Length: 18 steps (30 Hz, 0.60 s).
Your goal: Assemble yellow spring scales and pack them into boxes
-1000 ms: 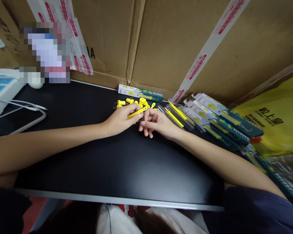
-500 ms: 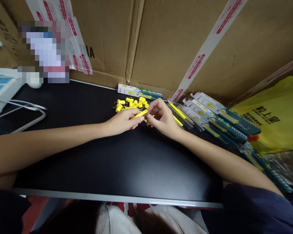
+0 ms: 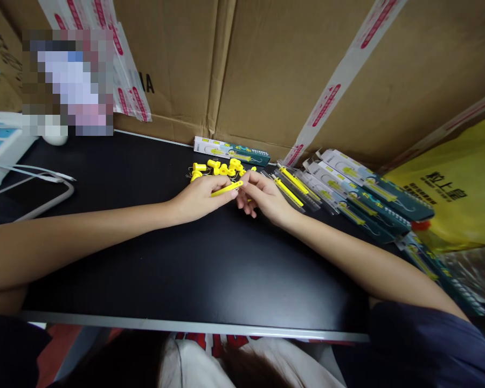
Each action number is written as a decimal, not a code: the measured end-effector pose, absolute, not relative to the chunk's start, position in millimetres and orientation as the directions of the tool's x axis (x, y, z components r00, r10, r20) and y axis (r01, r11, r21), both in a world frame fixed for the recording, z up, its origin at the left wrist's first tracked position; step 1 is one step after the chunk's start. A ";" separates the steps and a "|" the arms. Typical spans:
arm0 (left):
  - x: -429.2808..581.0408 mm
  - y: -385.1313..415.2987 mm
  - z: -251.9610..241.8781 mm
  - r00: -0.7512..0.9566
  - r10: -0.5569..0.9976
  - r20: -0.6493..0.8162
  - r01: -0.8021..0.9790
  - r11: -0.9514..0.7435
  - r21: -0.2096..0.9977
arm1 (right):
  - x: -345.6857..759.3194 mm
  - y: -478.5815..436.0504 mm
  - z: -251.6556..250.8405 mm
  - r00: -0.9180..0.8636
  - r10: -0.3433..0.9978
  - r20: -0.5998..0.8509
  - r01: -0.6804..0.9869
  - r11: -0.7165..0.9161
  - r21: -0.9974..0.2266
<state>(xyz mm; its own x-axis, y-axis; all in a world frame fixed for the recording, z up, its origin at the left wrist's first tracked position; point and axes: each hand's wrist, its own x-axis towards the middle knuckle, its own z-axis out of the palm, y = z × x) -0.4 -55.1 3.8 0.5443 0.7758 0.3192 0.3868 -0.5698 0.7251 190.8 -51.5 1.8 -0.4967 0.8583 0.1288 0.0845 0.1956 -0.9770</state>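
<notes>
My left hand (image 3: 200,196) is closed around a thin yellow stick (image 3: 226,188), which points right toward my right hand (image 3: 262,196). The right hand's thumb and forefinger pinch at the stick's tip; whatever small piece they hold is too tiny to name. Both hands rest on the black table (image 3: 165,258). Just behind them lies a heap of small yellow plastic parts (image 3: 218,168) with a few little metal springs. To the right of my right hand lie clear sleeves with yellow sticks (image 3: 293,186) inside.
Green-and-white packaged cards (image 3: 364,194) fan out at the right, and one more pack (image 3: 230,150) lies against the cardboard boxes (image 3: 267,70) behind. A yellow bag (image 3: 456,188) sits far right. A white power strip (image 3: 0,145) and cables (image 3: 44,186) are at the left.
My right hand lifted toward the stick's tip with a small ring-like piece half a second ago, then settled lower, pinching at the tip. The left hand has kept hold of the stick.
</notes>
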 end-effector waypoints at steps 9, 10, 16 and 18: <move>-1.1 -55.9 5.9 0.530 0.768 0.359 0.440 -0.611 0.657 | 186.4 -57.0 0.6 -0.590 0.808 -0.004 0.035 0.021 -0.999; -0.9 -55.6 5.4 0.539 0.765 0.352 0.441 -0.612 0.656 | 185.9 -57.1 -0.6 -0.585 0.811 0.002 0.023 0.019 -1.000; -0.4 -55.7 3.5 0.530 0.775 0.345 0.438 -0.599 0.671 | 187.3 -53.8 -2.3 -0.524 0.849 0.066 -0.015 0.068 -0.998; -2.3 -54.8 2.8 0.498 0.791 0.355 0.455 -0.587 0.670 | 188.0 -53.1 -1.5 -0.509 0.857 0.085 -0.015 0.089 -0.996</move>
<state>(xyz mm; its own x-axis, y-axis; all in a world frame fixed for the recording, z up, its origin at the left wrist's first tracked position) -2.3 -54.8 2.8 0.4982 0.7912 0.3546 0.4554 -0.5868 0.6695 188.0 -53.1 -1.5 -0.5087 0.8568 0.0845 -0.0149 0.0894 -0.9959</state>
